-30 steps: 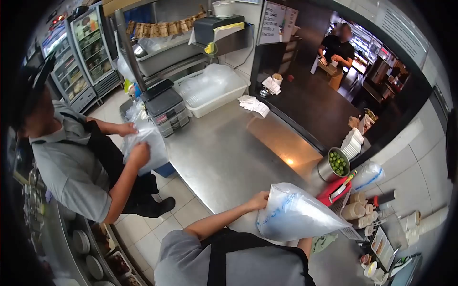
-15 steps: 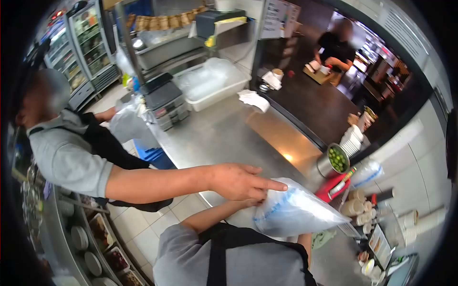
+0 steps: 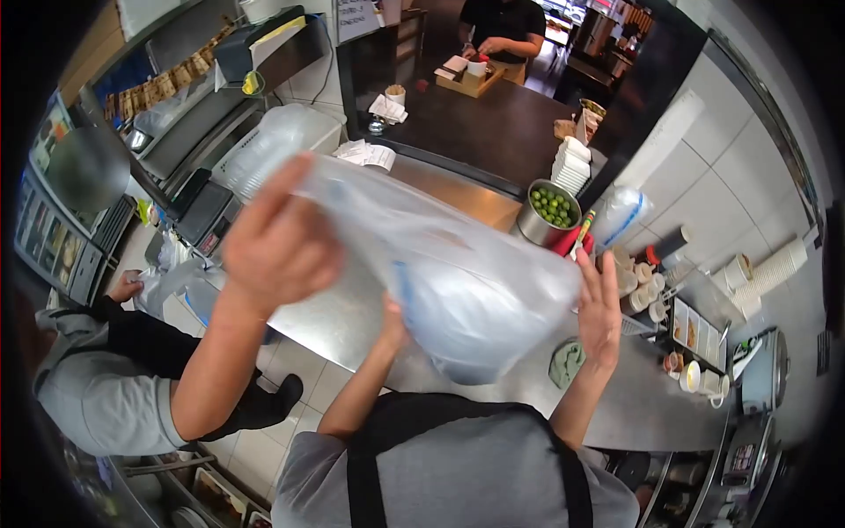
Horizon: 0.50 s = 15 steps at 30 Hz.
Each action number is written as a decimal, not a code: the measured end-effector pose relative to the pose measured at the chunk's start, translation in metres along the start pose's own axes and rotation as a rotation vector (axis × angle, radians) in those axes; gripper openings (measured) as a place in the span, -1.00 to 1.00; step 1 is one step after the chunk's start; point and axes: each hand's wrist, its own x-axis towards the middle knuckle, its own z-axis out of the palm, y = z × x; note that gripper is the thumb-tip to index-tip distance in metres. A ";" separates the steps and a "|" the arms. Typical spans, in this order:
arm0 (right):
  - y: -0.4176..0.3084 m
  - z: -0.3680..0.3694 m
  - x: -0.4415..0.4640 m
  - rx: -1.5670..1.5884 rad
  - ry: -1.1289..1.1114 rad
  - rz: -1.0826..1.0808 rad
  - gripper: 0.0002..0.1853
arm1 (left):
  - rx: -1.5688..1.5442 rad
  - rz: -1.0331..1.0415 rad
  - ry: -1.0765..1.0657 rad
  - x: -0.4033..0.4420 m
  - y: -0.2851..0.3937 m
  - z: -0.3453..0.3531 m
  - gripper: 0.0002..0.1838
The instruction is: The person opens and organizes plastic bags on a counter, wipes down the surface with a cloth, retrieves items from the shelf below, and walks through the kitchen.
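A large clear plastic bag (image 3: 475,308) with blue print is stretched across the middle of the view, blurred by motion. My left hand (image 3: 394,322) grips its lower left side, with the fingertips partly hidden by the plastic. At the bag's right end my right hand (image 3: 600,310) is raised, fingers stretched out and apart; whether it touches the plastic I cannot tell. The upper left end of the bag is pinched in the hand (image 3: 286,238) of a co-worker on my left. What is inside the bag cannot be made out.
A steel counter (image 3: 317,326) runs below the bag. On it are a pot of green limes (image 3: 553,211), a green cloth (image 3: 566,363) and a white tub of clear plastic items (image 3: 277,145). Cups (image 3: 647,290) crowd the right side. Another person (image 3: 502,40) stands beyond the hatch.
The co-worker's hand has moved up and left, pulling one end of the bag with it. My right hand has come into sight, fingers spread. The view has shifted right.
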 end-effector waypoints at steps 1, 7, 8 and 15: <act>-0.001 -0.001 0.000 -0.049 -0.018 -0.010 0.41 | -0.001 -0.015 0.002 -0.008 -0.004 -0.011 0.03; 0.062 0.034 -0.033 -0.468 -0.335 0.221 0.28 | -0.001 -0.093 0.069 -0.030 -0.027 -0.056 0.17; 0.079 0.053 -0.037 -0.463 -0.273 0.259 0.22 | 0.042 -0.099 0.041 -0.031 -0.031 -0.061 0.17; 0.144 0.050 -0.074 -0.415 -0.064 0.344 0.05 | 0.450 -0.255 -0.101 -0.047 -0.044 -0.041 -0.03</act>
